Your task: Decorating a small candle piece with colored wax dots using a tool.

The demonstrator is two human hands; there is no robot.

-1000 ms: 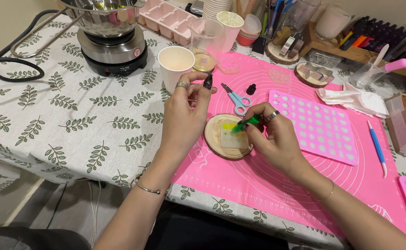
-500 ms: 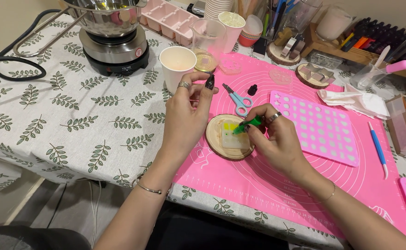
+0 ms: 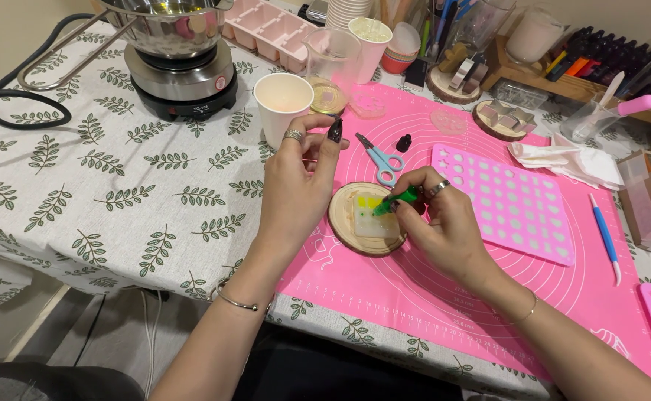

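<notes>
My right hand (image 3: 444, 219) grips a small green dropper bottle (image 3: 398, 200), tilted with its tip down over a white block (image 3: 374, 220) stained yellow and green. The block lies on a round wooden slice (image 3: 344, 223) at the left of a pink silicone mat (image 3: 444, 297). My left hand (image 3: 295, 186) hovers just left of the slice, thumb and fingers pinched together. Its back faces me, so I cannot tell whether anything is in the pinch. A white paper cup (image 3: 282, 104) stands right behind it.
Blue-handled scissors (image 3: 379, 157) and a black cap (image 3: 403, 142) lie behind the slice. A pink mould sheet (image 3: 511, 204) and a blue tool (image 3: 606, 238) lie to the right. A steel pot on a hotplate (image 3: 180, 67) stands far left, with cups, jars and bottles along the back.
Almost nothing differs. The green bottle's tip stays over the white block, and both hands keep nearly the same pose.
</notes>
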